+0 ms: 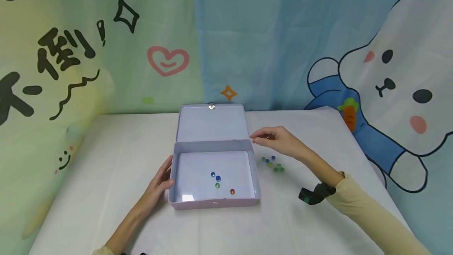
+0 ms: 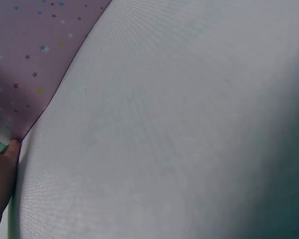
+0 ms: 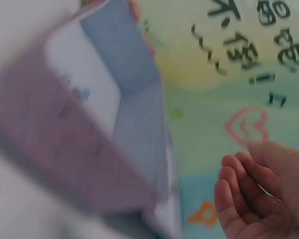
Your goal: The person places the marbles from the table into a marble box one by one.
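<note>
A shallow lilac tin box (image 1: 214, 204) lies on the table with its hinged lid (image 1: 212, 123) tipped back. Inside are several glass marbles: a blue marble (image 1: 218, 178), a pale blue one beside it, a green marble (image 1: 217, 185) and an orange marble (image 1: 232, 191). My left hand (image 1: 160, 182) rests against the box's left wall, fingers extended. At the right of the lid hinge, my right hand (image 1: 277, 140) hovers with loosely bent fingers; the right wrist view shows no object in the hand (image 3: 259, 191). Several green and blue marbles (image 1: 277, 169) lie beyond the box's right wall.
The table is covered by a white cloth (image 1: 120, 160). Behind it hangs a printed curtain (image 1: 233, 42) with hearts, lettering and a cartoon rabbit. A black wrist camera (image 1: 316, 194) sits on the right forearm. Small stars decorate the tin's outer wall (image 2: 35, 55).
</note>
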Available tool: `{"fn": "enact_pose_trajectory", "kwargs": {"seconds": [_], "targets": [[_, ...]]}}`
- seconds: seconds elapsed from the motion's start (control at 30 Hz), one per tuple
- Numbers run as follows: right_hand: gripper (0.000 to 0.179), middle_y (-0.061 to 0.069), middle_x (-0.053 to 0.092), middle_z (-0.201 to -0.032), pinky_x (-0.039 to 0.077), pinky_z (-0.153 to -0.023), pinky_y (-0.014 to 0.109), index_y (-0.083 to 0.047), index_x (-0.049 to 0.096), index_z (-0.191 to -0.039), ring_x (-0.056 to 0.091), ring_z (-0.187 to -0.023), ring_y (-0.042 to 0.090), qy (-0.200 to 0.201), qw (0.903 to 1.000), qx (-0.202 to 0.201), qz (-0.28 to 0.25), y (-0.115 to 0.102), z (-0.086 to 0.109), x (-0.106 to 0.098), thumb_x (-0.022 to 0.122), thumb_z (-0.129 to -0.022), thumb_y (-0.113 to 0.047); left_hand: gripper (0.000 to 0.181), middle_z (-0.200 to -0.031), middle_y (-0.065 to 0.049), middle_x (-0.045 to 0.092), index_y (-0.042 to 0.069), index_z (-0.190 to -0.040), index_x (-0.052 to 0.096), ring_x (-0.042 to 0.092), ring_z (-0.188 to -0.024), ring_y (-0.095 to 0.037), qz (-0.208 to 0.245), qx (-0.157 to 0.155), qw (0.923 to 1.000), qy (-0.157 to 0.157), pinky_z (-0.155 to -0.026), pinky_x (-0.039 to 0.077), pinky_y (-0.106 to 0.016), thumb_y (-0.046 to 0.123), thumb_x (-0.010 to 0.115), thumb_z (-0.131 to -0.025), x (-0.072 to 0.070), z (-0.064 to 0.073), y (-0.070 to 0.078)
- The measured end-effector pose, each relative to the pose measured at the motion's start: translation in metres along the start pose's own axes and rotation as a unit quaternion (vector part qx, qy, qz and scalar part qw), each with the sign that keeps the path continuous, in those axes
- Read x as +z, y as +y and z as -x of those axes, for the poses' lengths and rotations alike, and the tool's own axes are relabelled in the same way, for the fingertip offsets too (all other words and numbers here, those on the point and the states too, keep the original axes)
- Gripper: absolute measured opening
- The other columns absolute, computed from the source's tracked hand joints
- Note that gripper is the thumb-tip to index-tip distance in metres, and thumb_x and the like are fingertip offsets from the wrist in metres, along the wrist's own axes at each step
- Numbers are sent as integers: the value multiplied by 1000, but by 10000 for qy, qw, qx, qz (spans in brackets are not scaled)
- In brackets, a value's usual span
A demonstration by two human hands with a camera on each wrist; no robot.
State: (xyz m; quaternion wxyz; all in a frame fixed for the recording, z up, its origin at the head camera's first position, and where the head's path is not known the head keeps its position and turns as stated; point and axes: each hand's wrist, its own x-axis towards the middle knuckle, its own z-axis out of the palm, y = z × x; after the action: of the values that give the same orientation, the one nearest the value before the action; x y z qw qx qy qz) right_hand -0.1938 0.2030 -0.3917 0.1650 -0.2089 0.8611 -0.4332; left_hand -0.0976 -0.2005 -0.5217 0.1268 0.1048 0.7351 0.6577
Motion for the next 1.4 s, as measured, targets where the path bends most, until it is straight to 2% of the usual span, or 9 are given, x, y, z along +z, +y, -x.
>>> {"fn": "enact_pose_trajectory", "kwargs": {"seconds": [0.13, 0.33, 0.43, 0.6, 0.73, 0.87, 1.0, 1.4], "targets": [[29, 7, 70, -115, 52, -85, 21, -10, 68, -118, 63, -101, 19, 91, 9992, 229, 311, 32, 6, -3, 61, -95, -27, 66, -165, -8, 8, 32, -156, 12, 13, -149, -45, -58, 11, 10000, 50, -111, 16, -66, 16, 41, -99, -3, 3, 0], [33, 9, 69, -115, 49, -83, 19, -5, 66, -120, 60, -101, 20, 299, 9962, 789, 222, 76, 20, -1, 61, -95, -27, 66, -165, -9, 7, 32, -156, 11, 12, -148, -46, -38, -24, 10000, 24, -111, 16, -67, 17, 41, -99, -4, 4, -1], [31, 12, 69, -113, 49, -80, 18, -3, 66, -118, 60, -99, 20, 447, 9954, 815, 229, 95, 30, 1, 62, -95, -24, 66, -165, -9, 8, 32, -156, 12, 13, -148, -46, -31, -45, 10000, 55, -111, 16, -67, 17, 42, -99, -2, 3, -1], [24, 9, 69, -100, 50, -77, 17, -4, 67, -111, 60, -89, 11, 886, 9908, 807, 629, 120, 50, 11, 65, -92, -18, 66, -165, -10, 7, 31, -156, 12, 12, -148, -46, 31, -37, 10000, 10, -112, 15, -68, 18, 42, -99, 0, 1, -2], [20, 5, 67, -93, 49, -73, 18, -6, 67, -106, 57, -81, 5, 1056, 9892, 820, 603, 129, 66, 21, 68, -90, -16, 67, -165, -10, 7, 30, -156, 11, 12, -148, -46, 60, -6, 10000, -11, -111, 15, -67, 17, 42, -99, 1, 0, -2], [18, 3, 66, -87, 48, -67, 19, -5, 66, -102, 55, -75, 2, 1234, 9890, 609, 547, 134, 76, 30, 71, -87, -13, 66, -165, -9, 7, 32, -156, 12, 12, -149, -46, 31, -35, 10000, 12, -112, 15, -68, 18, 42, -99, 0, 0, -1], [18, 2, 64, -84, 47, -65, 19, -5, 66, -101, 53, -72, 1, 1407, 9873, 502, 541, 136, 77, 36, 72, -85, -12, 66, -165, -8, 8, 33, -156, 13, 12, -149, -45, 11, -59, 10000, 32, -112, 14, -68, 19, 42, -99, 0, 0, -1], [15, 2, 63, -79, 45, -62, 18, -4, 67, -96, 50, -68, 1, 1641, 9816, 622, 753, 143, 75, 39, 73, -84, -11, 66, -165, -8, 8, 31, -156, 12, 13, -149, -45, -3, -32, 10000, 8, -111, 17, -66, 18, 42, -98, 2, -1, -1]]}}
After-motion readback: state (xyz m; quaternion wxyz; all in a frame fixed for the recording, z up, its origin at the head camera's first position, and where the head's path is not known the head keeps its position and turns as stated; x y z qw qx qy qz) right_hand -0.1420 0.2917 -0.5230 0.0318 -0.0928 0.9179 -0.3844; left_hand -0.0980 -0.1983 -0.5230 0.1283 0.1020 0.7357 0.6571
